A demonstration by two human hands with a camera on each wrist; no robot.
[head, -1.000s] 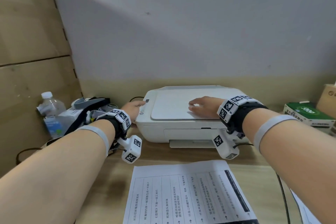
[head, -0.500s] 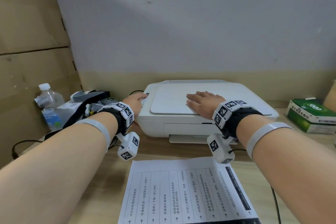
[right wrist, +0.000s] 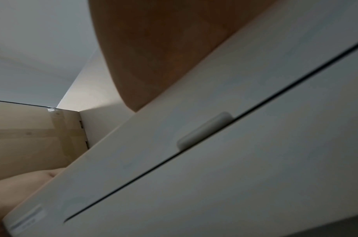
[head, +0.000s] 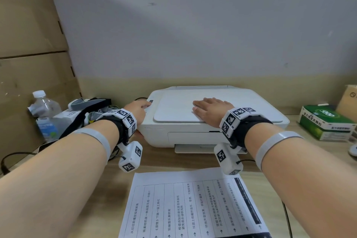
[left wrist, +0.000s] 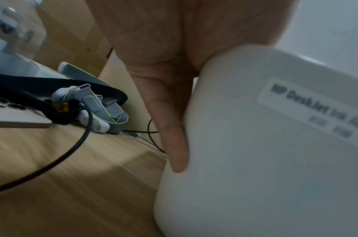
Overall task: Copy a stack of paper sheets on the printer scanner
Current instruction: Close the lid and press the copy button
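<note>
Closest to the camera there's a printed sheet (head: 193, 206) lying flat on the wooden desk (head: 81, 189), face up with columns of text, sitting nearer than both hands and roughly between the two forearms. Past that is the white printer (head: 195, 133), lid (head: 173, 110) shut flat. The right hand (head: 211, 110) is resting palm down on the lid, fingers (head: 201, 102) stretched out straight and lying close together, pointing left across the top. From the right wrist view you mostly just get the heel of the palm on the printer's top edge, so no extra detail on the fingertips there. The left hand (head: 136, 111) is on the printer's front-left corner: the thumb (left wrist: 172, 136) runs straight down the side of the casing, pressed against it, and the other fingers reach over the top by the control panel. Can't really tell how curled those are. Left of that hand there's a tangle of grey and black straps (left wrist: 89, 102), a phone (left wrist: 16, 115) and a black cable (left wrist: 72, 147), then a water bottle (head: 45, 116) further left. Off to the right of the right hand sits a green box (head: 326, 121)
</note>
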